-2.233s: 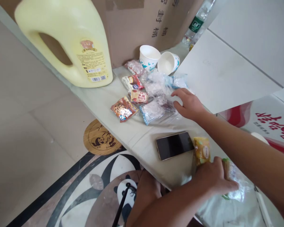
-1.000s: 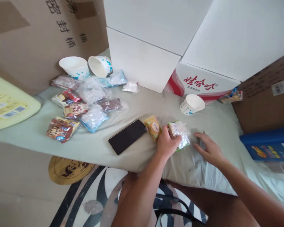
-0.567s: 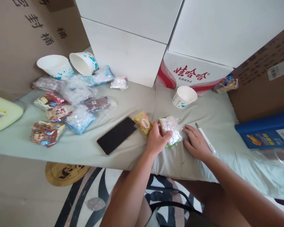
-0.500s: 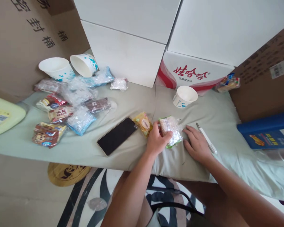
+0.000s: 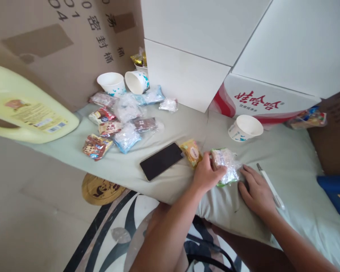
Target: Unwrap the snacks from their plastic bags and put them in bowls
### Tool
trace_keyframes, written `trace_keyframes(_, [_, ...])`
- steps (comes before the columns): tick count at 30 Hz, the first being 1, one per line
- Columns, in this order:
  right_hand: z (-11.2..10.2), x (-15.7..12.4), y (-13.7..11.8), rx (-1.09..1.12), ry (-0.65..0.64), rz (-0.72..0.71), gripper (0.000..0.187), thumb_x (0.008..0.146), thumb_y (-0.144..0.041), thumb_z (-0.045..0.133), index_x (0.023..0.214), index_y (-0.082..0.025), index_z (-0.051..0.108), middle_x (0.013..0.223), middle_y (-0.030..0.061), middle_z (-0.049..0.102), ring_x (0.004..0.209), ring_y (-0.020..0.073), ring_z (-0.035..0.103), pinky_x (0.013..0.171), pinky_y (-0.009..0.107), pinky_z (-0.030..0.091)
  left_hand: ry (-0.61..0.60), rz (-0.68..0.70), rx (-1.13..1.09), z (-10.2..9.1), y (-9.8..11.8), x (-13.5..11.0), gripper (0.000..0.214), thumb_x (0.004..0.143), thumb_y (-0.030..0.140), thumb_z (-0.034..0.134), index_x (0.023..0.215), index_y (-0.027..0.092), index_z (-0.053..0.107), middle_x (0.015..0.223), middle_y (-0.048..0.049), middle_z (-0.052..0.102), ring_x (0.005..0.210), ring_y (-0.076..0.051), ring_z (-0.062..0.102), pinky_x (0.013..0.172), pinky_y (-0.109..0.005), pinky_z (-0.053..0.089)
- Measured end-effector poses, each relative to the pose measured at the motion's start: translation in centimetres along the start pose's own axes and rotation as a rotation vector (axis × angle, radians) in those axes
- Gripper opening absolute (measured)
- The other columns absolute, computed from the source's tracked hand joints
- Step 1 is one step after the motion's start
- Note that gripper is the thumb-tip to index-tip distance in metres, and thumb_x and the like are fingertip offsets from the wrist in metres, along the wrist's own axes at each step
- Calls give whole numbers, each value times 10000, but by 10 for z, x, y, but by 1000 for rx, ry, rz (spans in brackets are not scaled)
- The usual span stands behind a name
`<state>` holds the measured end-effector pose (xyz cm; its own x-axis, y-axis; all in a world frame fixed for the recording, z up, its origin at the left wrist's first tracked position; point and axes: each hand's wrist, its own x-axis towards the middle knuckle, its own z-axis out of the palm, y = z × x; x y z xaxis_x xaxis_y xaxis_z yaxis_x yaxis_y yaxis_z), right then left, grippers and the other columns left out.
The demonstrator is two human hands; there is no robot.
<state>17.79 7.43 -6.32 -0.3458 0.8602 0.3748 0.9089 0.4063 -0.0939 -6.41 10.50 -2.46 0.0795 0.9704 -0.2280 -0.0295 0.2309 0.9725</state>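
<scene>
My left hand [image 5: 208, 173] grips the left side of a clear-wrapped snack packet [image 5: 226, 164] with green edges, thumb on top of it. On the packet's right, my right hand [image 5: 256, 189] lies flat on the cloth with fingers stretched out, its fingertips close to the wrapper. A white pen [image 5: 271, 187] lies just beyond the right hand. Left of my left hand sits a yellow snack packet [image 5: 191, 152], its corner at the edge of a black phone [image 5: 162, 160]. A white paper cup [image 5: 246, 128] with blue print stands behind the clear-wrapped packet.
Several wrapped snacks [image 5: 129, 107] are piled at the left, before two paper cups [image 5: 111, 83]. A pale yellow jug [image 5: 31, 105] stands far left. White boxes [image 5: 184, 71] and a red-and-white carton [image 5: 260, 100] line the back. A blue package [image 5: 336, 192] is at the right.
The view has swung to the left, so everything sits further right and more of the yellow jug shows. Both hands keep their places around the clear-wrapped packet.
</scene>
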Motion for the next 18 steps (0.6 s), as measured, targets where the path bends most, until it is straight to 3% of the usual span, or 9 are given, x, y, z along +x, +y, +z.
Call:
trace_keyframes(7, [2,-3,11,7,-5,-28,368,972,-357,479,1235,-156,641,1324,200,683,1232,376,670,1021,596,567,-1,-57,41,-3,13,-5,433,753,331,722,1150,236,578,1046,-70,755,1008,-263,719,946,-384,548])
trace_keyframes(10, [-4,11,17,19,-3,-57,324,932,-386,498,1145,-195,650,1182,169,733,1083,366,727,943,593,595,-1,-87,39,-4,17,-6,436,744,321,692,1154,229,572,1081,-94,748,1051,-296,715,953,-405,540])
trace_keyframes(14, [-32,81,-11,47,64,37,241,897,-399,483,1027,-276,644,1005,151,732,954,376,724,786,555,603,-52,-116,-8,-9,17,-7,442,732,332,698,1141,229,568,1099,-97,734,1079,-305,703,952,-397,529])
trace_keyframes(18, [-45,201,-91,168,103,16,125,839,-337,538,904,-309,641,914,96,737,869,315,720,744,481,591,-127,-105,-40,-20,14,-8,466,712,328,710,1141,212,572,1049,-92,720,1035,-301,692,916,-385,519])
